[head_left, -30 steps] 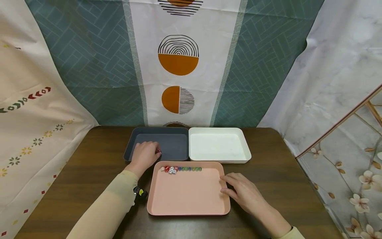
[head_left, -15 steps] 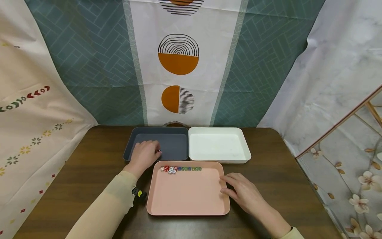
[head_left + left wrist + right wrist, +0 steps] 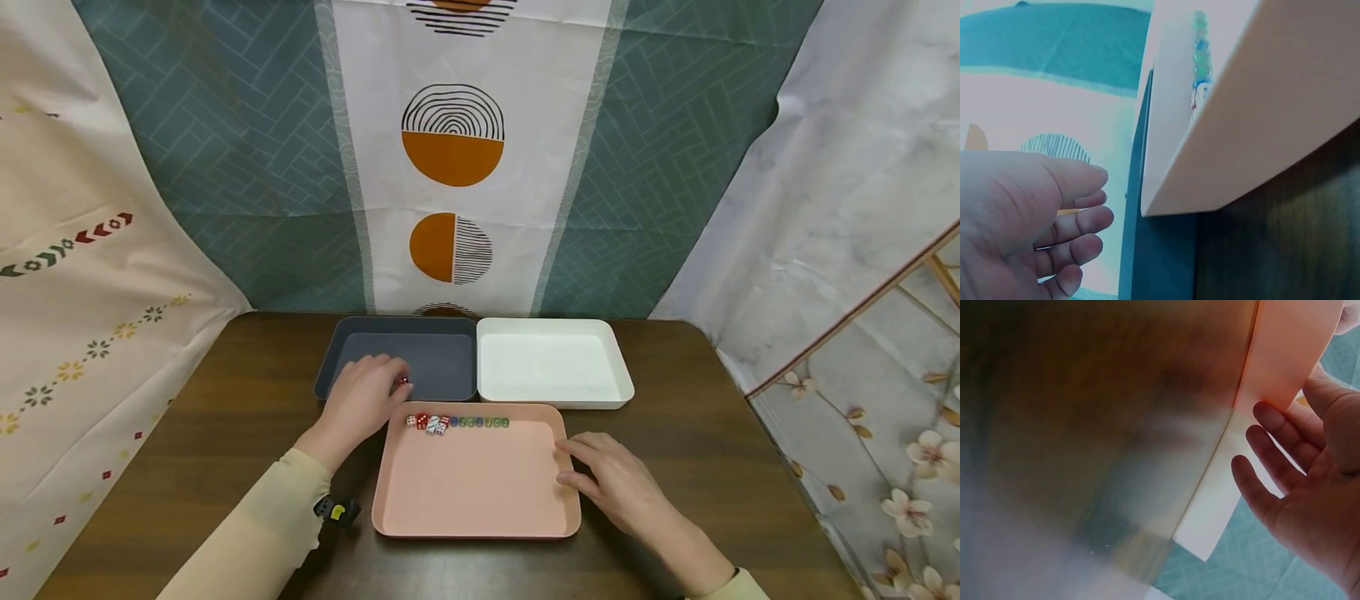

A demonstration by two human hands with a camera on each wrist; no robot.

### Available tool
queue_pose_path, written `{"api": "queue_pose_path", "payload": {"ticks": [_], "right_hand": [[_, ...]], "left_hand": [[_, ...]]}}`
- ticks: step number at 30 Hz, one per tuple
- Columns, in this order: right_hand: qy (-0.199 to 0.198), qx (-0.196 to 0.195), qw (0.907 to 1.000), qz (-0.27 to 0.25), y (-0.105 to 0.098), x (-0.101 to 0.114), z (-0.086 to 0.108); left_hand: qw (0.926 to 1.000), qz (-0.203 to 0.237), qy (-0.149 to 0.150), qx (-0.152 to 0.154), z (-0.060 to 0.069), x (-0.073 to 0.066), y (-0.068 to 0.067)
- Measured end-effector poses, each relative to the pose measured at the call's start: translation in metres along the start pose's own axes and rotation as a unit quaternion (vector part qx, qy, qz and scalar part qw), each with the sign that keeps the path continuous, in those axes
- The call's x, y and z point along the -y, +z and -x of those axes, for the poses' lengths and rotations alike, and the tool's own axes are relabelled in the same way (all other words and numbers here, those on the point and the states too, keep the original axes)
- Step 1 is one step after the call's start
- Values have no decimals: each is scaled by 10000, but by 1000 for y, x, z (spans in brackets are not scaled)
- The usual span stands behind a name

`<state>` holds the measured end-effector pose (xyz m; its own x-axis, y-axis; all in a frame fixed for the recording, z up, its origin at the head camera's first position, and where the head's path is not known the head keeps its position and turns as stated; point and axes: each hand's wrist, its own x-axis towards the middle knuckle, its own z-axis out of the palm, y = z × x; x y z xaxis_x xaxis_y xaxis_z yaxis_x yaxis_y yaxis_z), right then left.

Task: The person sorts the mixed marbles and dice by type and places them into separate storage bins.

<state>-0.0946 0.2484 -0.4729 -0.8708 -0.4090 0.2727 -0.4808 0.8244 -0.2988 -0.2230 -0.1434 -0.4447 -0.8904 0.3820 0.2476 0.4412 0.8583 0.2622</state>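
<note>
My left hand (image 3: 363, 396) is over the dark tray (image 3: 442, 358), fingers loosely curled. A small red thing with light spots, like a die (image 3: 402, 382), shows beside its fingertips; whether it lies on the tray floor is hidden. In the left wrist view, nothing shows between that hand's thumb and fingers. My right hand (image 3: 615, 479) rests by the right rim of the pink tray (image 3: 480, 492), its fingers relaxed at the edge. Along the pink tray's far side lie white and red dice (image 3: 431, 423) and a row of green and blue small pieces (image 3: 483, 422).
A white tray (image 3: 555, 362) stands beside the dark one, at the back of the brown wooden table (image 3: 675, 400). Patterned cloths hang behind and on both sides. A black device with a yellow-green mark (image 3: 336, 510) is on the left wrist.
My left hand and forearm have shifted slightly, with the wrist device lower and further left. My right hand stays at the pink tray's rim. The view has moved a little.
</note>
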Motion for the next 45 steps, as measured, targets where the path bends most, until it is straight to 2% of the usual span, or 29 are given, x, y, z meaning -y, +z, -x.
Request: {"api": "queue_pose_path", "payload": {"ticks": [8,11,14,22,32,39,45], "right_hand": [[-140,-131,9998,36,5,-2,-2],[-47,-45,10000,-9,5,-2,-2],[105,80,9999,-55,3,-1,-2],[69,24,10000,-62,3,0,-4],[361,205,9988,-276,4,1,-5],[478,111,9976,-479,4,2,-3],[441,-203,9986,-193,3,1,-8]], "left_hand": [[9989,-6,364,-310,19,-13,4],[9973,-55,565,-471,24,-18,10],[9966,-38,679,-461,28,-21,17],[9970,-148,678,-357,36,-24,29],[9965,-272,752,-221,42,-27,36],[9964,-211,809,-130,40,-29,39],[9958,-212,855,-258,38,-30,40]]}}
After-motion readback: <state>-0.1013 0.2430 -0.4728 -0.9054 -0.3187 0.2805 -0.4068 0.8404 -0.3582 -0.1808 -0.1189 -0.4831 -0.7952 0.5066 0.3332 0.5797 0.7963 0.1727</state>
